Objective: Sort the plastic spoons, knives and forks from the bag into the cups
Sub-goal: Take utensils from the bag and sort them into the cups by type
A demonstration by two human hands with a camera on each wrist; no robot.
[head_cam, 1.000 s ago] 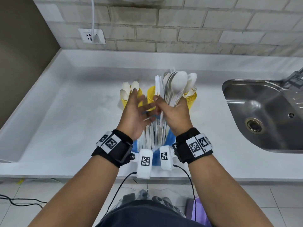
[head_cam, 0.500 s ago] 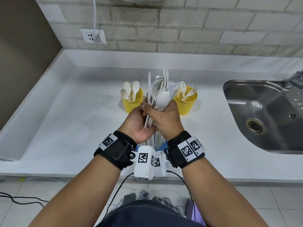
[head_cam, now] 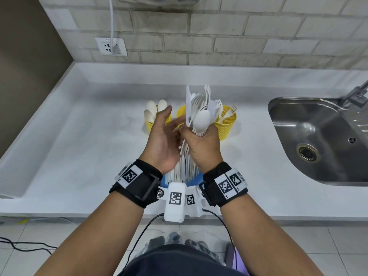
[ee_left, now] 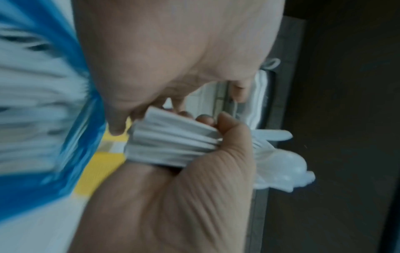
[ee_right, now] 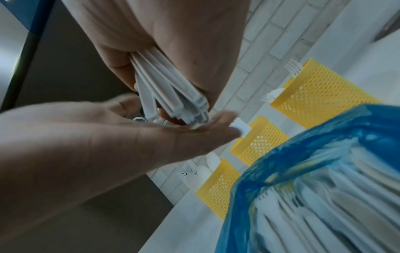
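While only a few spoons and forks stand in the three yellow cups [head_cam: 226,124], the right hand [head_cam: 203,144] clamps a mixed bundle of cutlery [head_cam: 200,114] above the blue bag [ee_right: 314,171], itself full. The left hand [head_cam: 161,140] hovers open-fingered beside the bundle. Most sorting seems undone.

The head view is bright and evenly lit, with soft shadows beside the yellow cups [head_cam: 226,124] and glare on the steel sink [head_cam: 318,140]; straight lines bow at its edges. Both wrist views are dimmer and soft, the blue bag [ee_right: 314,179] smeared by motion blur.
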